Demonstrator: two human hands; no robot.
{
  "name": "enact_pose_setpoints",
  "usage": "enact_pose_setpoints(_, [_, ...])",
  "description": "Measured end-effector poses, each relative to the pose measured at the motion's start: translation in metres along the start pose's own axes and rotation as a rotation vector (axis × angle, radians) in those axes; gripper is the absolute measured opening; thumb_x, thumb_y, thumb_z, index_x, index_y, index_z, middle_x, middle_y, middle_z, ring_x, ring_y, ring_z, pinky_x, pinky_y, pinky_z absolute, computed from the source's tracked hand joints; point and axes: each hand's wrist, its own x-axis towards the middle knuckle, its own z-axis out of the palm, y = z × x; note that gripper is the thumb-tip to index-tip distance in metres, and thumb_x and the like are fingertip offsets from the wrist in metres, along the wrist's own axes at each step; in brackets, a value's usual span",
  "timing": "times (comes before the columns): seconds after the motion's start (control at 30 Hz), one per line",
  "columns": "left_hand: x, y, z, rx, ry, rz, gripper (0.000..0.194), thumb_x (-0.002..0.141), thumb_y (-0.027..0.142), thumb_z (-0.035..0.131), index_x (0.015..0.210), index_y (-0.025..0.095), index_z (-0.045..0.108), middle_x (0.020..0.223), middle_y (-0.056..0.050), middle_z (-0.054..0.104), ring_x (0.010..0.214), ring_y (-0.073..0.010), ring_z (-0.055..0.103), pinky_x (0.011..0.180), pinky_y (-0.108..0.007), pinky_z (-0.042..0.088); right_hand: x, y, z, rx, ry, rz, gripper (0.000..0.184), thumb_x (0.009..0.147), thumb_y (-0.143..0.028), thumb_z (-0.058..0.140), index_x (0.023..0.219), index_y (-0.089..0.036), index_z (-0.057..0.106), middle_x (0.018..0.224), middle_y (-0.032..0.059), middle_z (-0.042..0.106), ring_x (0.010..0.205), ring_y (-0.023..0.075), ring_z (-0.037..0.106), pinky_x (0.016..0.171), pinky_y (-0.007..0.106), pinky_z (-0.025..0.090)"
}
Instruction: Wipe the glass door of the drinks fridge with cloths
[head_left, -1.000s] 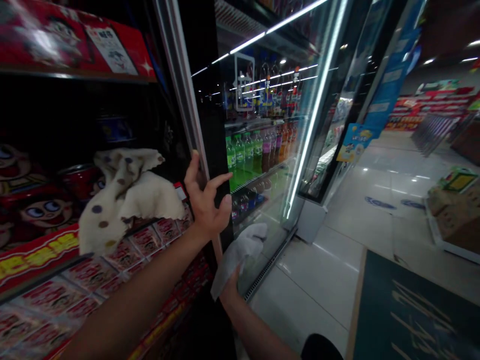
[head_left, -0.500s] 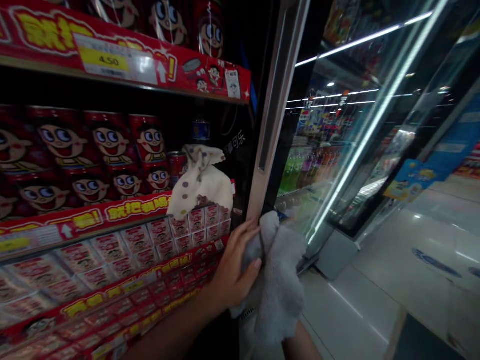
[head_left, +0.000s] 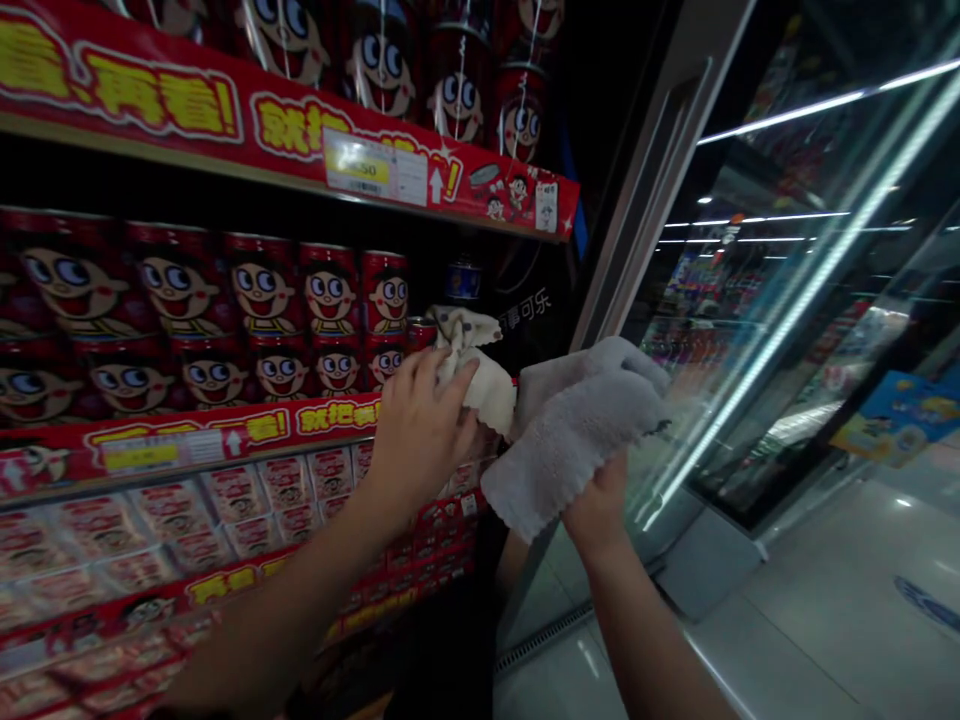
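Note:
At the shelf's right end lies a crumpled cream cloth with dark spots, draped over the shelf edge. My left hand reaches over it from the front, fingers curled onto its left part; the fingertips sit partly behind the fabric. A grey cloth hangs folded over my right hand, which grips it from below; most of those fingers are hidden under the fabric. Behind the cream cloth stand a small red can and a blue-topped container.
Red cans with cartoon faces fill the shelves at left, above small cartons. A red price strip runs along the upper shelf. An open glass door stands at right, its metal frame close to the shelves.
My left hand has left the grey cloth and moved up and left to the cream cloth. My right hand has raised the grey cloth. The view has shifted, so the shelves appear further right.

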Motion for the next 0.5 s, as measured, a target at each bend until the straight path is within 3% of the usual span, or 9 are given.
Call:
enact_pose_setpoints(0.1, [0.01, -0.002, 0.006, 0.131, -0.147, 0.031, 0.053, 0.096, 0.023, 0.075, 0.148, 0.019, 0.066, 0.149, -0.021, 0.064, 0.129, -0.0448, 0.063, 0.094, -0.06, 0.061, 0.031, -0.01, 0.006, -0.178, 0.026, -0.158, 0.049, 0.094, -0.047, 0.072, 0.136, -0.024, 0.063, 0.127, 0.014, 0.072, 0.123, 0.0398, 0.07, 0.107, 0.069, 0.057])
enact_pose_setpoints(0.23, [0.013, -0.007, 0.014, 0.114, -0.115, 0.096, 0.026, 0.099, 0.013, 0.064, 0.121, 0.018, 0.076, 0.123, -0.013, 0.076, 0.108, -0.0371, 0.069, 0.083, -0.052, 0.061, 0.066, -0.017, 0.025, -0.304, -0.049, -0.25, 0.047, 0.098, -0.043, 0.063, 0.139, -0.021, 0.061, 0.134, 0.0178, 0.07, 0.128, 0.0387, 0.068, 0.111, 0.064, 0.056])
enact_pose_setpoints(0.37, [0.012, -0.015, 0.011, -0.132, 0.107, 0.069, 0.033, 0.093, -0.001, 0.053, 0.115, 0.015, 0.072, 0.109, -0.01, 0.074, 0.104, -0.0268, 0.069, 0.091, -0.041, 0.061, 0.094, -0.013, 0.048, -0.373, -0.13, -0.202, 0.047, 0.105, -0.044, 0.047, 0.141, -0.018, 0.061, 0.141, 0.0189, 0.07, 0.142, 0.0372, 0.062, 0.121, 0.06, 0.051])
enact_pose_setpoints(0.5, [-0.007, -0.015, -0.004, -0.405, 0.472, -0.085, 0.052, 0.069, -0.002, 0.051, 0.114, 0.02, 0.065, 0.11, -0.005, 0.068, 0.105, -0.0203, 0.067, 0.093, -0.034, 0.057, 0.118, -0.006, 0.067, -0.302, -0.285, -0.171, 0.051, 0.102, -0.039, 0.047, 0.145, -0.015, 0.059, 0.149, 0.021, 0.066, 0.144, 0.0348, 0.06, 0.124, 0.052, 0.049])
